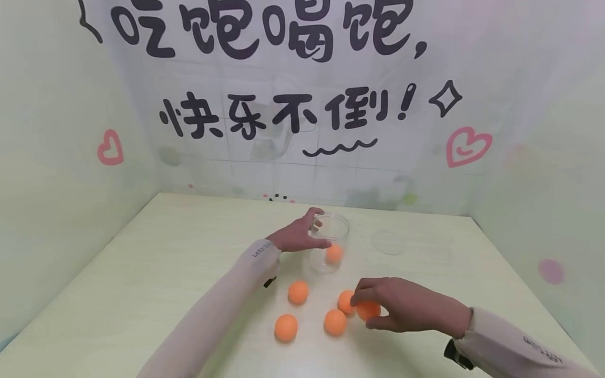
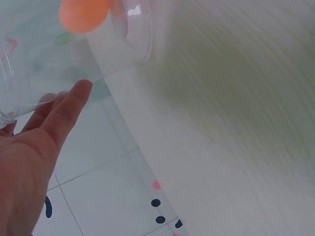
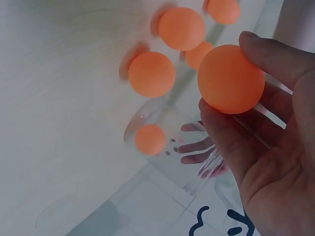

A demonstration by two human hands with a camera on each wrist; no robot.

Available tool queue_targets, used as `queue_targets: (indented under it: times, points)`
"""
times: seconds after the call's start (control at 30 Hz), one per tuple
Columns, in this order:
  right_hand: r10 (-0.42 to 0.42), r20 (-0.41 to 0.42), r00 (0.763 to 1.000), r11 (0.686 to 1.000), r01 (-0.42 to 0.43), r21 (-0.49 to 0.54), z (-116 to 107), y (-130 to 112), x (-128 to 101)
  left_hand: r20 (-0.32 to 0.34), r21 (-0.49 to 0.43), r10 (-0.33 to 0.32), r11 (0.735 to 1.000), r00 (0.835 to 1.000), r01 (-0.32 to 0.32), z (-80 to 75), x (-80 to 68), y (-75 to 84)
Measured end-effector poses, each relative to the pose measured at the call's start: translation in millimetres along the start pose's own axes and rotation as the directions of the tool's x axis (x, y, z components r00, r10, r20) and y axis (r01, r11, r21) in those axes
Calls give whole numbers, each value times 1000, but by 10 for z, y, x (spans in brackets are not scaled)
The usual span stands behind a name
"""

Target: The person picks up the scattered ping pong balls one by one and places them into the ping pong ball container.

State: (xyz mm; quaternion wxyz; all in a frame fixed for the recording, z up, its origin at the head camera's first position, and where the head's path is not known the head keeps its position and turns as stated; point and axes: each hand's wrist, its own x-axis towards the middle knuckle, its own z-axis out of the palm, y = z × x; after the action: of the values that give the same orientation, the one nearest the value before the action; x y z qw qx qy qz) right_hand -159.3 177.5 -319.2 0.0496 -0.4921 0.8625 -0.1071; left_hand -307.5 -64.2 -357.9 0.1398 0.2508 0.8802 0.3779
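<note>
My left hand [image 1: 300, 232] holds a clear jar [image 1: 348, 231] by its upper part, thumb in front and fingers round the far side. The jar stands on the table with its mouth uncovered, and one orange ping-pong ball [image 1: 334, 253] lies inside near the bottom. Nearer the table's front, my right hand [image 1: 406, 305] pinches another orange ping-pong ball [image 3: 231, 78] between thumb and fingertips, above the tabletop. Several loose orange balls [image 1: 335, 322] rest on the table between the two arms. In the left wrist view the left fingers [image 2: 69, 108] lie along the jar's wall.
A thin transparent disc [image 1: 387, 242], like a lid, lies flat to the right of the jar. The pale wooden table [image 1: 142, 273] meets printed cloth walls [image 1: 255, 173] at the back and both sides.
</note>
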Motion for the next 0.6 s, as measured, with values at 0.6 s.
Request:
queue_targets:
  times: [0.6]
  points:
    - [128, -57, 990, 989, -132, -60, -277, 419, 173, -3, 6, -3, 1000, 1000, 3, -14, -48, -18]
